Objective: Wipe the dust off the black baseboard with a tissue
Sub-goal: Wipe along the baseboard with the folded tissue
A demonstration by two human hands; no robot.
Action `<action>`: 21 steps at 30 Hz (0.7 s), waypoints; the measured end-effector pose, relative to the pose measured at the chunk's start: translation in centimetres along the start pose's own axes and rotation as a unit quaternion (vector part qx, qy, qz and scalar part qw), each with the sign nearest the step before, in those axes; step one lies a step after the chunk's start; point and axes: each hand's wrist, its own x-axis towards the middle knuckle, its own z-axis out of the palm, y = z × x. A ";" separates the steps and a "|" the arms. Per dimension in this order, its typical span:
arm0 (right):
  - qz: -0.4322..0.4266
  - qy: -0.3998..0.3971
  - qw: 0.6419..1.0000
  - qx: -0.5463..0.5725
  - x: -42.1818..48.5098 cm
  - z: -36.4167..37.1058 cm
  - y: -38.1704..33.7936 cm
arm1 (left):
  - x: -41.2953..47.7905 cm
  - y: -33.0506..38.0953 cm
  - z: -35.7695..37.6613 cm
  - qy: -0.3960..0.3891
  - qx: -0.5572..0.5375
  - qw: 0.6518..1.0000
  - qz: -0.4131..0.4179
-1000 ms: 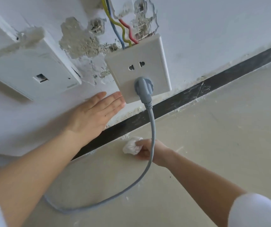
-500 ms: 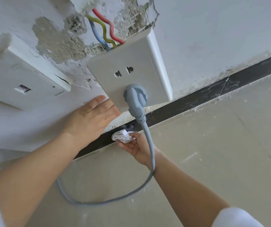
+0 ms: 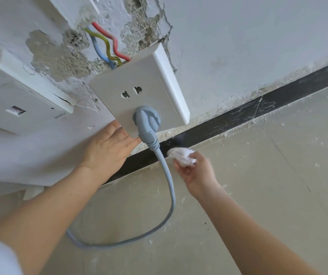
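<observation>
The black baseboard (image 3: 244,114) runs as a diagonal strip between the white wall and the beige floor, with dusty white scratches on its right part. My right hand (image 3: 196,173) pinches a crumpled white tissue (image 3: 183,155) against the baseboard's lower edge, just right of the grey cable. With straight fingers, my left hand (image 3: 107,149) lies flat on the wall below the socket, its fingertips by the plug.
A white socket box (image 3: 145,92) juts from the wall with a grey plug (image 3: 147,124) in it; its grey cable (image 3: 169,195) loops down across the baseboard onto the floor (image 3: 258,185). Coloured wires (image 3: 107,48) and broken plaster sit above. Another white box (image 3: 20,100) is at left.
My right hand has carried the tissue rightward along the baseboard, from left of the cable to its right side. The view has tilted and moved closer. My left hand stays on the wall.
</observation>
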 end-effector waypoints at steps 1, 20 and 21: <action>0.019 -0.021 0.997 -0.067 -0.4 1.0 1.0 | 0.1 0.0 -0.1 0.003 -0.003 1.000 0.000; -0.022 0.025 0.999 0.028 -0.8 -0.4 -2.5 | 0.2 0.2 -1.6 -0.070 0.106 0.992 0.019; -0.005 0.005 0.999 -0.042 -1.1 0.5 -1.1 | 0.2 0.2 -1.6 -0.092 0.109 0.989 0.024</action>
